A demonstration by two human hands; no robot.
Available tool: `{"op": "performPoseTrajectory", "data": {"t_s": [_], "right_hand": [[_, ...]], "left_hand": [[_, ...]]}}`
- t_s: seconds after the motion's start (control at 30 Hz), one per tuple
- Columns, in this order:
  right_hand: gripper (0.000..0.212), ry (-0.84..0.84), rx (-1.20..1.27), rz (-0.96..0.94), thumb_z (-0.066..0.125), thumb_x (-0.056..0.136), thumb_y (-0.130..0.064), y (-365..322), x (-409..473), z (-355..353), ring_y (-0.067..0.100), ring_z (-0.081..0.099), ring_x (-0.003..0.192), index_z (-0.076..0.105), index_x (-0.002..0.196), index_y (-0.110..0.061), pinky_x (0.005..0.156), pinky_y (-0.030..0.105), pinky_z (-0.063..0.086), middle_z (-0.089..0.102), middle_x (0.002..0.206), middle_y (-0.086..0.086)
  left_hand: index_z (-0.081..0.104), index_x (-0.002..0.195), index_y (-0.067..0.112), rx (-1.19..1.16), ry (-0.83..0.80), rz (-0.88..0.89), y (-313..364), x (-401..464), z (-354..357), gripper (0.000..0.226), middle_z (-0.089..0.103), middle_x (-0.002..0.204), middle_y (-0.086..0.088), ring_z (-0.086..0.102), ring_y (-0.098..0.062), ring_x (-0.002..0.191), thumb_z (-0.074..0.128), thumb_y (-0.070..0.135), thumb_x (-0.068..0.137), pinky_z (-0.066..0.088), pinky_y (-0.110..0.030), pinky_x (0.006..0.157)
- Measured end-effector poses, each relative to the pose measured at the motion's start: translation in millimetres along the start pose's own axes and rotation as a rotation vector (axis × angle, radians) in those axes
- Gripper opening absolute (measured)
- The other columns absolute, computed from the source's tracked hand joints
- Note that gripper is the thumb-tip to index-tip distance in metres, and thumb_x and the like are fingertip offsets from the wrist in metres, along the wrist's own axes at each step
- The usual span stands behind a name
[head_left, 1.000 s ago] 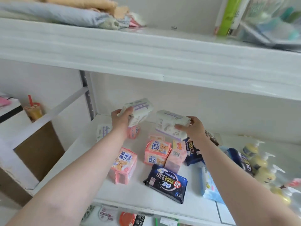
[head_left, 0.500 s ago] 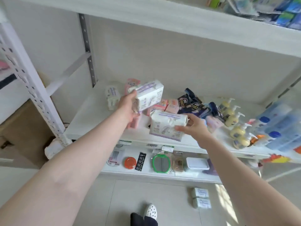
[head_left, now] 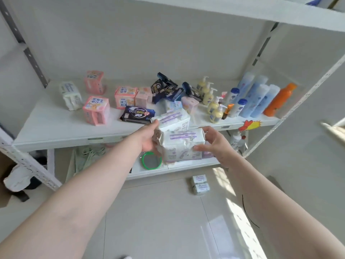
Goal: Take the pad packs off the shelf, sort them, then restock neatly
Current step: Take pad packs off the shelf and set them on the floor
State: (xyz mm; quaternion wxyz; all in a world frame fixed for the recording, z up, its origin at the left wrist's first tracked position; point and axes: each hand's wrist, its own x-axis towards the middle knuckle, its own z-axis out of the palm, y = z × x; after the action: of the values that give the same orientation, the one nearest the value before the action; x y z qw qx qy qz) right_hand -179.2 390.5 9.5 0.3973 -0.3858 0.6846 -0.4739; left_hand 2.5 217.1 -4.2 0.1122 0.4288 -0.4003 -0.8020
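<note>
Two white pad packs (head_left: 179, 141) are being held stacked off the shelf (head_left: 56, 135), long axes running across, gripped between the left hand (head_left: 149, 139) and right hand (head_left: 214, 144); floor packs (head_left: 200, 184) are lying directly below.

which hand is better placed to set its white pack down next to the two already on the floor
Right, probably. The right hand holds the lower white pack, almost above the floor packs; the left hand grips the upper pack.

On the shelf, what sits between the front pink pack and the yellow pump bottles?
In the head view, a dark blue pack lies flat between the front pink pack and the yellow pump bottles; the left hand's white pack overlaps that stretch.
</note>
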Motion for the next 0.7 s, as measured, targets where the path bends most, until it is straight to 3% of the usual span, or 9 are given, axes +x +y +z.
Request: {"op": "performPoseTrajectory", "data": {"t_s": [0.1, 0.23, 0.4, 0.47, 0.6, 0.7], "right_hand": [[0.076, 0.012, 0.008, -0.015, 0.093, 0.051, -0.034, 24, -34, -51, 0.03, 0.057, 0.117, 0.06, 0.119, -0.024, 0.098, 0.059, 0.046, 0.065, 0.12, 0.012], [0.074, -0.027, 0.109, 0.068, 0.086, 0.063, -0.015, 69, -80, -119, 0.031, 0.062, 0.115, 0.051, 0.129, -0.017, 0.094, 0.057, 0.05, 0.06, 0.127, 0.017], [0.071, -0.044, 0.163, 0.164, 0.079, 0.07, -0.004, 127, -111, -166, 0.032, 0.062, 0.114, 0.046, 0.131, -0.017, 0.094, 0.058, 0.049, 0.058, 0.13, 0.015], [0.066, -0.068, 0.191, 0.179, 0.076, 0.076, 0.003, 146, -114, -176, 0.033, 0.061, 0.115, 0.045, 0.131, -0.016, 0.094, 0.06, 0.049, 0.058, 0.129, 0.016], [0.059, -0.093, 0.238, 0.203, 0.073, 0.078, 0.004, 168, -103, -188, 0.031, 0.063, 0.112, 0.05, 0.128, -0.017, 0.091, 0.059, 0.051, 0.059, 0.128, 0.014], [0.059, -0.07, 0.266, 0.22, 0.081, 0.072, -0.005, 186, -82, -197, 0.031, 0.063, 0.112, 0.058, 0.123, -0.024, 0.087, 0.056, 0.054, 0.051, 0.134, 0.019]], "left_hand": [[0.058, 0.1, 0.016, 0.009, -0.085, -0.052, -36, 12, 56, 0.043, 0.066, 0.088, -0.011, 0.065, -0.027, 0.08, 0.035, 0.053, 0.097, 0.051, -0.051, 0.075], [0.059, 0.09, 0.016, 0.076, -0.123, -0.093, -87, 28, 127, 0.043, 0.067, 0.061, -0.006, 0.068, -0.022, 0.056, 0.034, 0.05, 0.098, 0.056, -0.039, 0.054], [0.059, 0.095, 0.015, 0.084, -0.065, -0.129, -139, 43, 188, 0.035, 0.072, 0.075, -0.006, 0.07, -0.023, 0.062, 0.039, 0.044, 0.099, 0.05, -0.045, 0.067], [0.058, 0.099, 0.015, 0.081, -0.051, -0.175, -152, 49, 198, 0.035, 0.07, 0.085, -0.009, 0.069, -0.026, 0.074, 0.039, 0.044, 0.099, 0.05, -0.051, 0.071], [0.057, 0.093, 0.015, 0.094, 0.014, -0.24, -162, 69, 208, 0.035, 0.071, 0.062, -0.006, 0.062, -0.026, 0.079, 0.036, 0.043, 0.1, 0.049, -0.052, 0.07], [0.056, 0.093, 0.015, 0.104, 0.03, -0.268, -161, 95, 216, 0.034, 0.071, 0.063, -0.007, 0.063, -0.026, 0.078, 0.038, 0.043, 0.1, 0.049, -0.053, 0.068]]}}
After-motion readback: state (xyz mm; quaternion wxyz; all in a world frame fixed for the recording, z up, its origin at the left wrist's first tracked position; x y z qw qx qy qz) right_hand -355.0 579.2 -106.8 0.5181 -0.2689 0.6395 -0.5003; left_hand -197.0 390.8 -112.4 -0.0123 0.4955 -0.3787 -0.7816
